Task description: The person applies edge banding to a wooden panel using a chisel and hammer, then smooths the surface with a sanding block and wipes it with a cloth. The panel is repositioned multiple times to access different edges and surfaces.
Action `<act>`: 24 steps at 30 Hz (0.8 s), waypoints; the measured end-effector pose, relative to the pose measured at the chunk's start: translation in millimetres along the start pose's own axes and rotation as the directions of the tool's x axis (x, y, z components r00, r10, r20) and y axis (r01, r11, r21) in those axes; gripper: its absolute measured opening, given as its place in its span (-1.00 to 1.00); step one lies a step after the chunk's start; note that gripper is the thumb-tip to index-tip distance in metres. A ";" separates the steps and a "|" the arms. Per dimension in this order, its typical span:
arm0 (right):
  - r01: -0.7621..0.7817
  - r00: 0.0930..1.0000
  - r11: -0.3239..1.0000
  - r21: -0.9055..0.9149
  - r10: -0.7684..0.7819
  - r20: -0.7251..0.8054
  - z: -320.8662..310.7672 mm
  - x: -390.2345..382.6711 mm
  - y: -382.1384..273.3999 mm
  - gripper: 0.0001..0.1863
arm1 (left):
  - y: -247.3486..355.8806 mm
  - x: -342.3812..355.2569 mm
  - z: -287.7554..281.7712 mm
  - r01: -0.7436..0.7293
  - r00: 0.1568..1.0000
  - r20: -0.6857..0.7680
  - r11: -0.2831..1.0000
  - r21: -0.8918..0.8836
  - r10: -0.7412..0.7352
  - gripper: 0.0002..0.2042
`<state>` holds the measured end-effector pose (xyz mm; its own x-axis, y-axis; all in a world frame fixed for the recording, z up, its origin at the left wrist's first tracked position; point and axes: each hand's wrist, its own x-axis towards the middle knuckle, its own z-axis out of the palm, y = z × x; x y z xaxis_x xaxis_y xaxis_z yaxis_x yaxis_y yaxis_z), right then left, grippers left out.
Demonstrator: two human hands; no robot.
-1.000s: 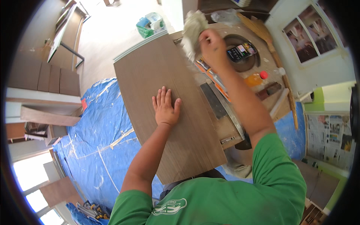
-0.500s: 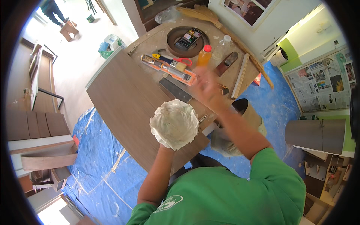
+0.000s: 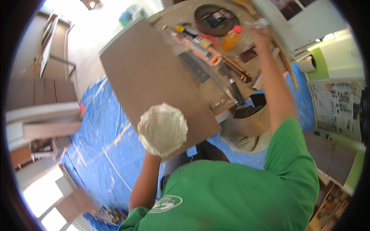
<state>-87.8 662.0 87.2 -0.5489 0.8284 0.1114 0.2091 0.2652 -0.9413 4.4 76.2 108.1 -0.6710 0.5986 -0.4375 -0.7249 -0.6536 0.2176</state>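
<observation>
A round bowl (image 3: 162, 130) with a crumpled, whitish lining and a ragged rim rests on my left hand (image 3: 153, 153), which holds it from below. The bowl hides nearly all of that hand's fingers. My right hand (image 3: 262, 35) is stretched out to the table's far right, blurred, with its fingers closed around a clear plastic bottle (image 3: 259, 24). Just left of it stands an orange-filled bottle (image 3: 231, 39) with a red cap. A wooden hand plane (image 3: 248, 54) lies below my right hand, partly covered by the forearm.
A brown board (image 3: 154, 77) covers the table's left side. A brown ring (image 3: 199, 21) holds a phone (image 3: 218, 17). Nearby are a packaged orange tool (image 3: 200, 50), a brush (image 3: 202, 41), a dark flat block (image 3: 194, 66) and a black-handled blade (image 3: 236, 92). Blue sheeting (image 3: 102, 134) covers the floor.
My right hand has moved away over the table and closed on the clear bottle. The bowl has shifted a little left in my left hand. The whole view has turned slightly.
</observation>
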 end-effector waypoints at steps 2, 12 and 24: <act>0.124 0.987 0.981 0.149 -0.107 -0.119 -21.8 -16.7 -22.6 -0.25 | 1.0 -2.4 -6.6 -0.017 1.000 -0.016 0.999 -0.031 0.016 -0.39; -0.001 0.657 1.000 -0.012 0.010 0.754 -90.8 -226.8 -133.1 -0.20 | -3.7 7.9 46.3 0.081 0.995 0.075 0.987 -0.138 -0.071 -0.37; 0.583 0.316 0.807 -0.094 -0.119 0.941 -77.2 -301.6 -249.2 -0.32 | -21.0 -8.7 84.4 0.069 0.963 0.270 0.973 -0.221 -0.007 -0.36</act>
<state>88.2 384.1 312.7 -0.9601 -0.2342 -0.1532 -0.0753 0.7434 -0.6646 12.3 123.8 181.0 -0.6829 0.7062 -0.1870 -0.7173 -0.6967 -0.0117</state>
